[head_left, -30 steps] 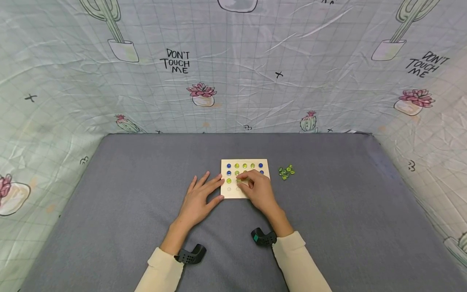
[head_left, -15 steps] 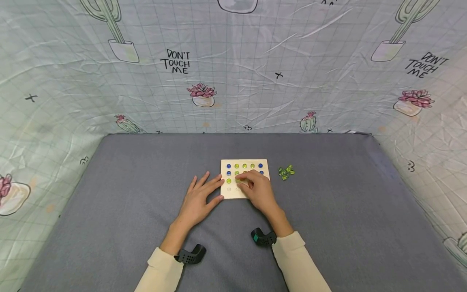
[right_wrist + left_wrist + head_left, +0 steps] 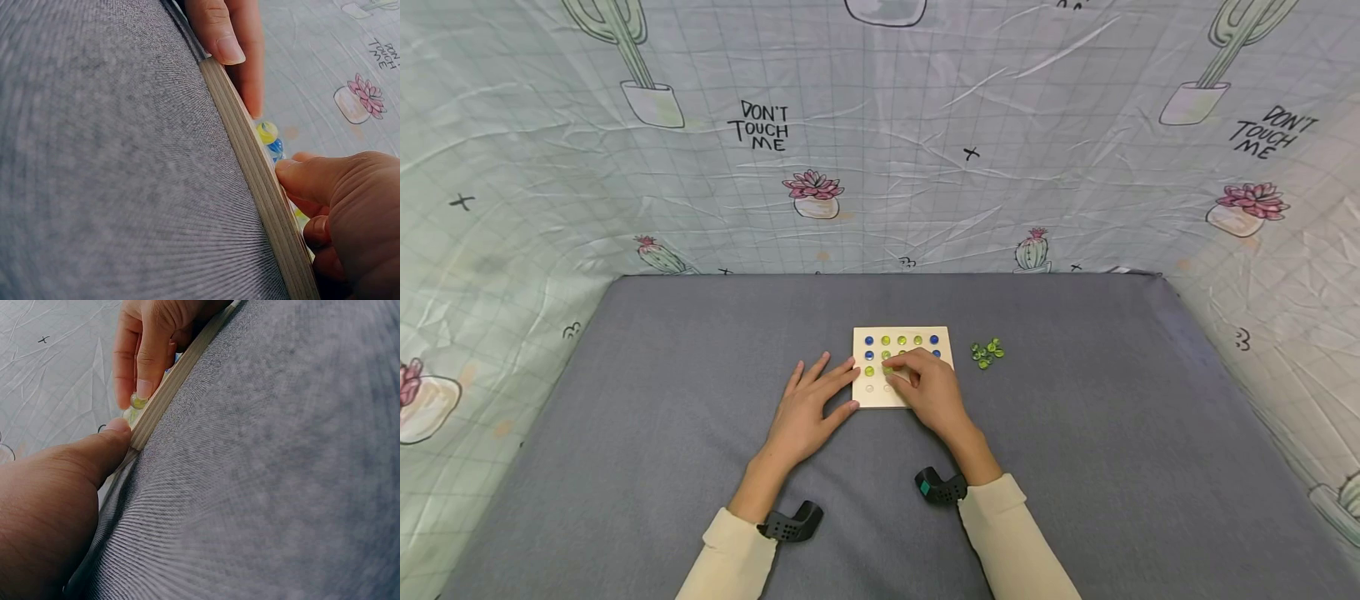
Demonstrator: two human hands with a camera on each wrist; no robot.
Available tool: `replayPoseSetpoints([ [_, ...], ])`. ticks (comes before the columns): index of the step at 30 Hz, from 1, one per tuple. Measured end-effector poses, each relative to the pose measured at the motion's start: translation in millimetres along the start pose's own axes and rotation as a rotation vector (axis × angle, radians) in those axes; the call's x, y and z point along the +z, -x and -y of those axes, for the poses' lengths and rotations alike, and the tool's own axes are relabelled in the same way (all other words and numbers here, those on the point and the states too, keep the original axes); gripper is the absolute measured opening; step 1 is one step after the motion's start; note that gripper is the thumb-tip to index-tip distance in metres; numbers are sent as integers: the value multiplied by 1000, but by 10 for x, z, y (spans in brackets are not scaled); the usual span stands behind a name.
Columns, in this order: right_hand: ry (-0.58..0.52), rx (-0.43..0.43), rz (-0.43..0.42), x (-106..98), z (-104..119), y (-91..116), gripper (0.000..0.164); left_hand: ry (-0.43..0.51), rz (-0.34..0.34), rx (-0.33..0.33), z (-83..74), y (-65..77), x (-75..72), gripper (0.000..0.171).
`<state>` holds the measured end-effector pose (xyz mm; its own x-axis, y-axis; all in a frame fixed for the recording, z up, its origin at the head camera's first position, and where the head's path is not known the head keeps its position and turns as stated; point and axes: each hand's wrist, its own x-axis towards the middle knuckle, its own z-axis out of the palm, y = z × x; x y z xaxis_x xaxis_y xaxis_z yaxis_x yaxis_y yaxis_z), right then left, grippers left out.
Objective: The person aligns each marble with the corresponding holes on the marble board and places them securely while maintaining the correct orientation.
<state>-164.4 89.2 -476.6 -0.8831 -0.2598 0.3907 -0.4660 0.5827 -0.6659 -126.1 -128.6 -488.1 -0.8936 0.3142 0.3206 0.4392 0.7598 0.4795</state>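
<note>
A pale wooden board (image 3: 901,400) lies on the grey cloth, dotted with rows of round hollows. Blue marbles (image 3: 868,340) and yellow-green marbles (image 3: 902,340) sit in its upper rows; two bare hollows show at the near left. My left hand (image 3: 808,417) rests with fingers spread, fingertips at the board's left edge. My right hand (image 3: 934,392) is over the board, thumb and index finger pinching a yellow-green marble (image 3: 137,400) at the third row, beside the row's leftmost marble. The hand hides the board's lower right part.
A loose cluster of green marbles (image 3: 987,353) lies on the cloth right of the board. Behind the table hangs a printed curtain (image 3: 910,192) with cactus drawings. Each wrist wears a black band camera, such as the left one (image 3: 793,522).
</note>
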Motion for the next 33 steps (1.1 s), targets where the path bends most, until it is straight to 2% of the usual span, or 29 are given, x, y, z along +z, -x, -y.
replayPoseSetpoints([
  [16,-3,-4,-1,16,13,2,18,12,-6,-4,2,16,-7,49],
  [21,-55,-8,-20,-3,13,8,16,15,-3,-8,2,31,-2,50],
  [26,-74,-13,-56,-82,8,-2,15,14,1,-10,5,28,8,50],
  [33,-40,-14,-98,-268,-31,-38,17,21,-1,-8,-15,6,-8,50],
])
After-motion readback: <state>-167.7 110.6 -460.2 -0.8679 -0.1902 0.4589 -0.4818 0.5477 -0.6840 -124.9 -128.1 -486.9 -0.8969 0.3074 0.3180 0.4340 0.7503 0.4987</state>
